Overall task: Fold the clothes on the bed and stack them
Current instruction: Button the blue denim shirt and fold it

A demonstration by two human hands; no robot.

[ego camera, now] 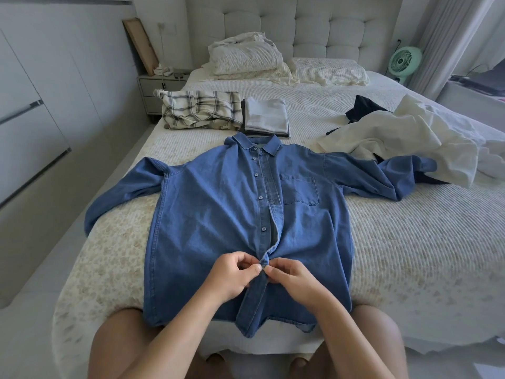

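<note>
The denim shirt (218, 214) lay face-up at the foot of the bed (410, 242), sleeves spread; the left hand (232, 277) and right hand (295, 283) each pinched the placket at a low button; buttoning probably went best with the edges aligned and the cloth flat.

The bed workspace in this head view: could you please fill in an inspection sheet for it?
Surface: bed with textured cream cover.
Job's things: denim shirt spread flat, front up; plaid garment and grey stack folded behind it.
Clutter: unfolded cream garment over dark clothing.
Grippers: left hand and right hand pinch the shirt's button placket.
Cables: nothing seen clearly.
Surroundings: pillows, nightstand, green fan.
</note>
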